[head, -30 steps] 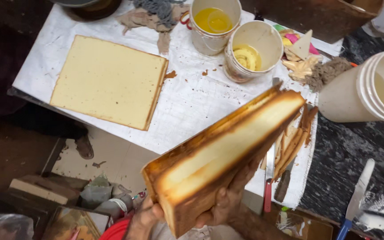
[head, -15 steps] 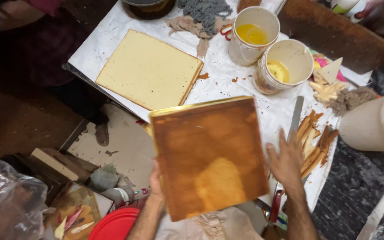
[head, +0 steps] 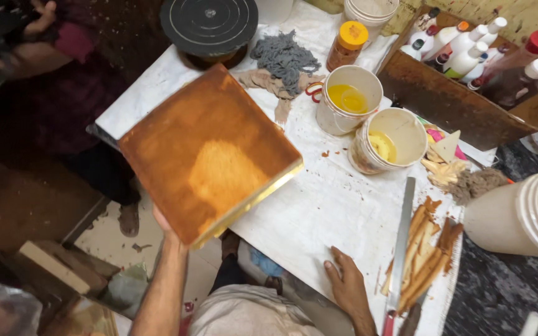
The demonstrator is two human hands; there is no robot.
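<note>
Above the left hand's (head: 164, 225) grip, browned cake slab (head: 210, 152).

- The cake slab (head: 210, 155) is held over the table's (head: 331, 211) left edge, with the left hand (head: 163, 224) under its near edge.
- The right hand (head: 347, 286) rests flat on the table's near edge, just left of the knife (head: 401, 242).
- Crust strips (head: 428, 255) lie right of the knife.
- Two cups (head: 368, 124) stand behind, right of the slab.
- The turntable (head: 208, 25) stands at the far end.
- The bottle box (head: 468, 81) is far right.
</note>
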